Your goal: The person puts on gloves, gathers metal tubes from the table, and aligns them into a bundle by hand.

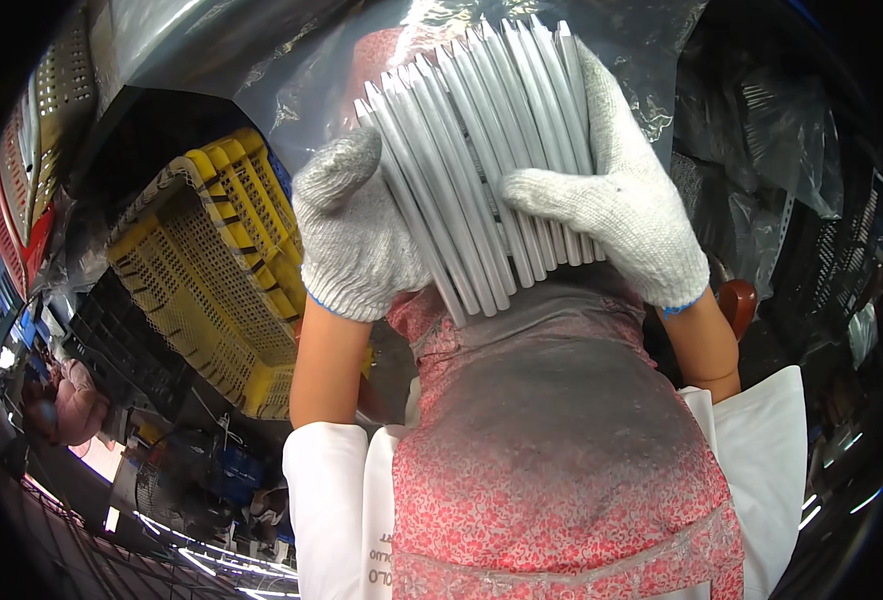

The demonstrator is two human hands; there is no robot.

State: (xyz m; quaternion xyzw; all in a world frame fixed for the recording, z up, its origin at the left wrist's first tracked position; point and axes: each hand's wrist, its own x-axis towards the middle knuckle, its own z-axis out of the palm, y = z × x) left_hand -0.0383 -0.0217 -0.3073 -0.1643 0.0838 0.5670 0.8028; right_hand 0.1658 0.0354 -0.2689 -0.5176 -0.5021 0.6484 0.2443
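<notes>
Smooth, satin grey metal plates (pixel 482 150), coarse white knitted cotton gloves on each hand, glossy clear plastic bag (pixel 292 70), perforated matt yellow plastic crate (pixel 212 270).

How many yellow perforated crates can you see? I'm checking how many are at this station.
2, nested in one tilted stack to the person's left: the outer yellow crate and a second one inside it. More may be hidden within the stack.

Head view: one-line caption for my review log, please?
Both gloved hands, left hand and right hand, clasp a fanned stack of grey metal strips over a clear plastic bag.
</notes>
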